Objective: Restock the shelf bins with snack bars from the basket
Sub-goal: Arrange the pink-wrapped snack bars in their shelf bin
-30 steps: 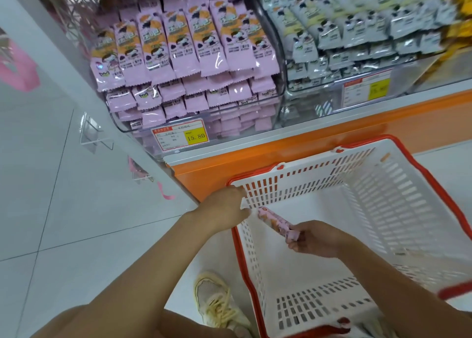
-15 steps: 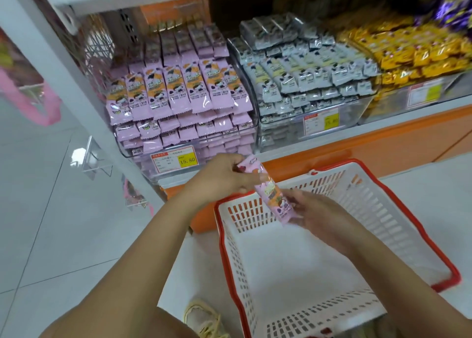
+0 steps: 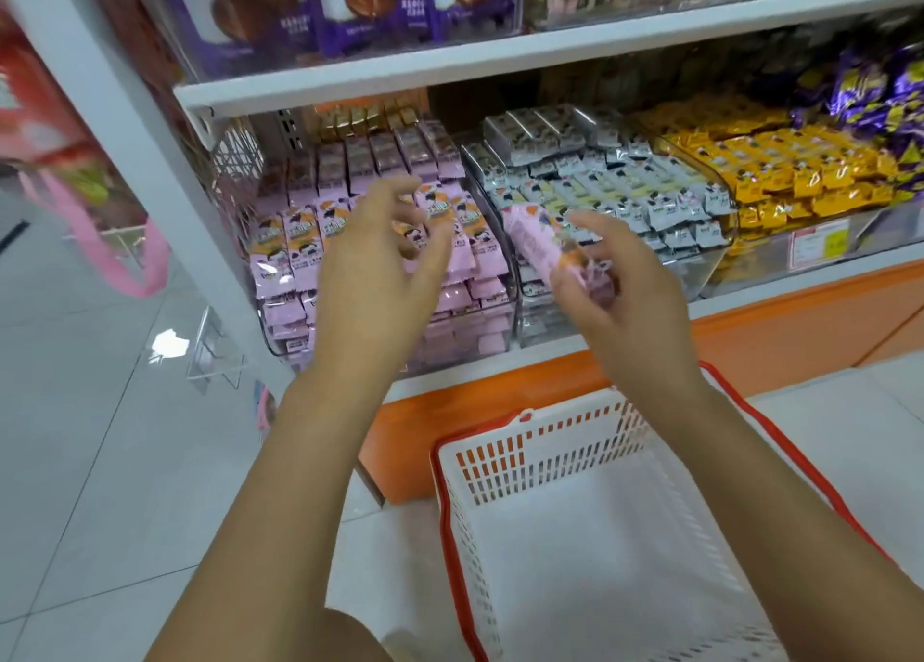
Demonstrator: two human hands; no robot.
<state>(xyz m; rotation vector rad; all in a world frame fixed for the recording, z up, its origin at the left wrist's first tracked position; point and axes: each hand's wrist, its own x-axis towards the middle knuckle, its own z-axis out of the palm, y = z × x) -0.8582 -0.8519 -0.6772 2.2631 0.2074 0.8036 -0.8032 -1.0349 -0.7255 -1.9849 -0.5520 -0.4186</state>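
Fingers of the right hand were curled round a pink snack bar. I logged it held up in front of where the pink bin meets the grey bin, well above the basket. Left hand hovered just beside it, fingers spread and loosely bent, gripping nothing.

Both bare forearms reach forward and up. Left hand is empty, fingers spread and loosely bent. Right hand, just to its right and not touching it, curls its fingers round a pink snack bar.
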